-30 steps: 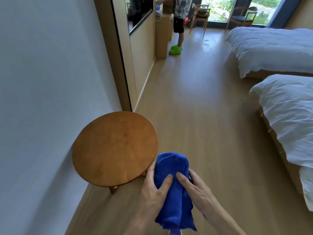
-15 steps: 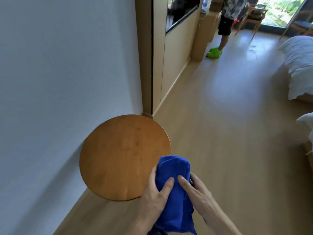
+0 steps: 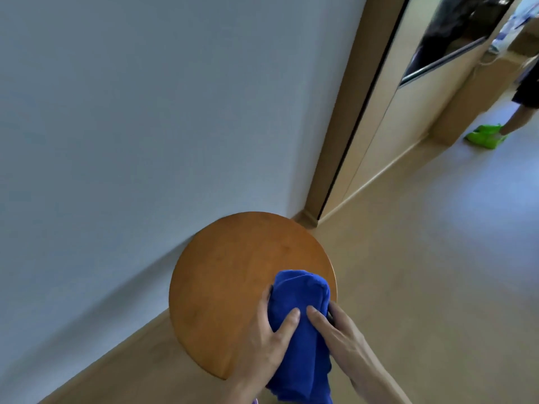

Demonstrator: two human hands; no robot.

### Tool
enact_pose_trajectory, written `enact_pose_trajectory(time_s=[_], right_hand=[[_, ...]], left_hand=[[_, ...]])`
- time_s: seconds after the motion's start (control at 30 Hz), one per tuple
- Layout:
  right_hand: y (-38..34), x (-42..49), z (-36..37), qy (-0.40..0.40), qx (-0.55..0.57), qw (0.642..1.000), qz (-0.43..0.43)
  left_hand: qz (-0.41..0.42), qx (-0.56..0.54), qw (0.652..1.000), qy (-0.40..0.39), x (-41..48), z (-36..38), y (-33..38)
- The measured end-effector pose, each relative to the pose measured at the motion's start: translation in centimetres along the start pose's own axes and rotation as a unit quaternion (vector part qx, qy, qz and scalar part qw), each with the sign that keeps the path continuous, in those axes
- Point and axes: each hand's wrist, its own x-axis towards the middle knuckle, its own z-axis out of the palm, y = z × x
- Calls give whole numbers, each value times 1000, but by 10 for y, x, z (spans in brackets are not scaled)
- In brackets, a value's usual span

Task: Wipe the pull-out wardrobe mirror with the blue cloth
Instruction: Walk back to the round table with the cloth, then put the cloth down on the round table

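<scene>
Blue cloth (image 3: 302,295) now over table (image 3: 233,272) (two-handed)

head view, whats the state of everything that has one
blue cloth, bunched, held in both hands
left hand, gripping the cloth
right hand, gripping the cloth
round stool, upright beside the wall
green shoes, worn by a person standing far right
</scene>
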Motion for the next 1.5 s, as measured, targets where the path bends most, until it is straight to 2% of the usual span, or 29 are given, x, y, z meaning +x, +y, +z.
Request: enact_pose_trajectory(time_s=[0.23, 0.43, 0.6, 0.8, 1.03, 1.2, 1.4, 1.5], right_hand=[[-35, 93, -11, -120, -90, 989, -15], [-73, 170, -27, -208, -196, 957, -49], [-85, 207, -16, -268, -237, 932, -60], [-59, 234, 11, -294, -239, 925, 6], [-4, 280, 45, -305, -220, 923, 85], [35, 313, 70, -320, -140, 927, 137], [63, 346, 96, -407, -66, 894, 173], [71, 362, 103, -434, -40, 881, 184]], left_hand=[[-76, -32, 988, 129, 49, 12, 6], [-150, -92, 954, 244, 83, 42, 19], [-174, -127, 927, 308, 101, 53, 18], [-191, -148, 919, 312, 115, 47, -11], [-224, -202, 912, 279, 146, 43, -86], [-253, -254, 894, 269, 167, 37, -142], [-210, -332, 879, 270, 190, 16, -182], [-191, -408, 866, 218, 204, 0, -196]])
